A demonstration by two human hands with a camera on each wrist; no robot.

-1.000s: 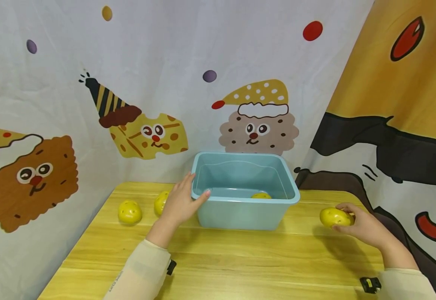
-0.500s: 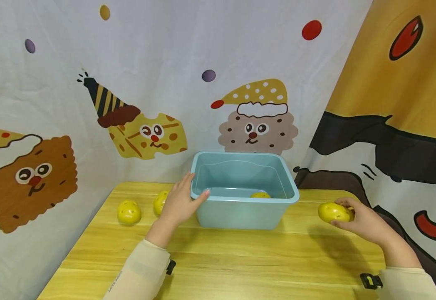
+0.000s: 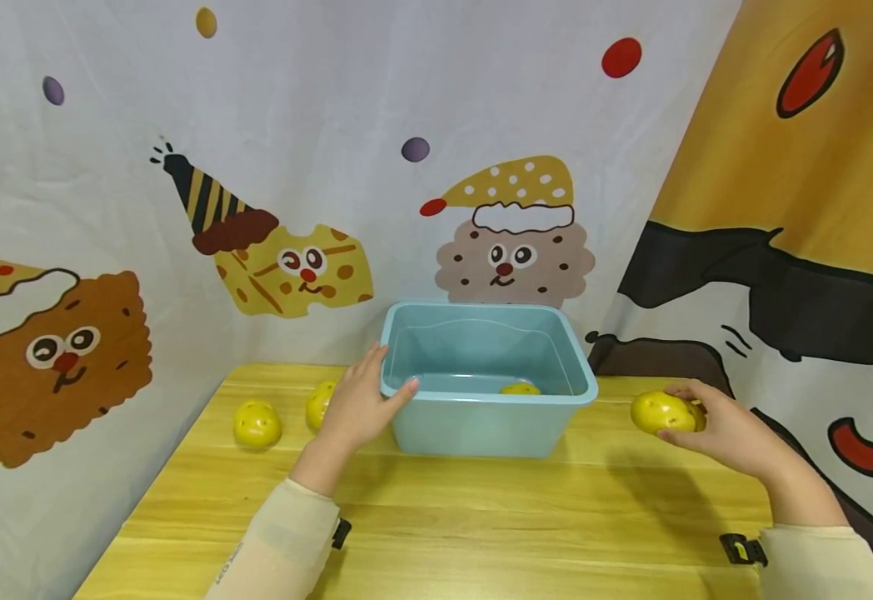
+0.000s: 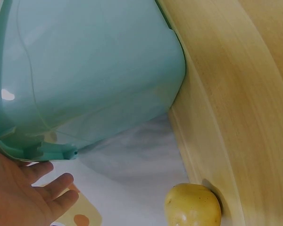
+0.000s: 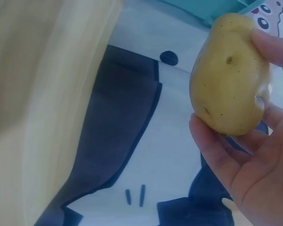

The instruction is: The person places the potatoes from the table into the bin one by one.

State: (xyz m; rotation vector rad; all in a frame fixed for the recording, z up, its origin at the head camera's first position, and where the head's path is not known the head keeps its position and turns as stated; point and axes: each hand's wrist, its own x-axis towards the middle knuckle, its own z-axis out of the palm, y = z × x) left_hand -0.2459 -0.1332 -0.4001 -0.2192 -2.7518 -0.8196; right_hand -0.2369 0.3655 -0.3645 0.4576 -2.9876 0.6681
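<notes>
A yellow potato [image 3: 661,412] is pinched between the thumb and fingers of my right hand [image 3: 736,442], lifted over the table's right side; the right wrist view shows the potato [image 5: 228,75] close up. My left hand [image 3: 357,400] rests at the front-left corner of a light blue plastic bin [image 3: 481,429], thumb at the front rim and fingers along the left side. In the left wrist view, its loosely extended fingers [image 4: 59,183] lie just outside the bin's rim. One potato [image 3: 521,389] shows inside the bin, partly hidden by the front wall.
Left of the bin, a potato [image 3: 257,424] lies on the wooden table [image 3: 436,533]. Another potato [image 3: 320,406] sits nearer the bin, partly hidden behind my left hand. A cartoon-printed cloth [image 3: 316,100] hangs behind the table and along its sides.
My right hand has raised the potato a little and brought it slightly left, toward the bin. My left hand stays at the bin's corner. The head view has shifted slightly.
</notes>
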